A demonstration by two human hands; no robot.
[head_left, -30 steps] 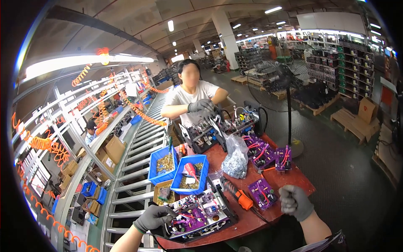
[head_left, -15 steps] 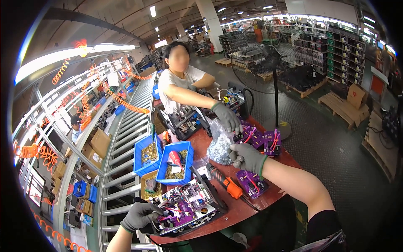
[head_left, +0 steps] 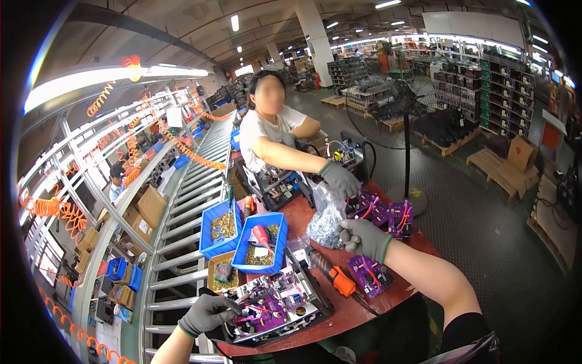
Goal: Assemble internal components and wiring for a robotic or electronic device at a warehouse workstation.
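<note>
My left hand (head_left: 208, 314), in a grey glove, is closed at the left edge of an open metal chassis (head_left: 310, 315). Its fingertips lie by a purple circuit board (head_left: 267, 316) with red wires in the chassis; what they pinch is hidden. My right hand (head_left: 368, 239), also gloved, is closed beside a clear plastic bag (head_left: 327, 227) of small silvery parts. Anything between its curled fingers is too small to make out. Across the table, a co-worker's gloved hand (head_left: 341, 179) reaches to the top of this bag. More purple boards (head_left: 370, 274) lie right of the bag.
Two blue bins (head_left: 262, 267) and a cardboard tray (head_left: 213, 283) hold small brassy parts. An orange-and-black power screwdriver (head_left: 334, 274) with a cable lies mid-table. A roller conveyor (head_left: 173, 258) runs along the left. Behind the table stands a fan (head_left: 403, 97).
The view has shifted, so the scene sits a little farther right and lower. My right hand stays by the bag, its fingers turned slightly. My left hand remains at the chassis.
</note>
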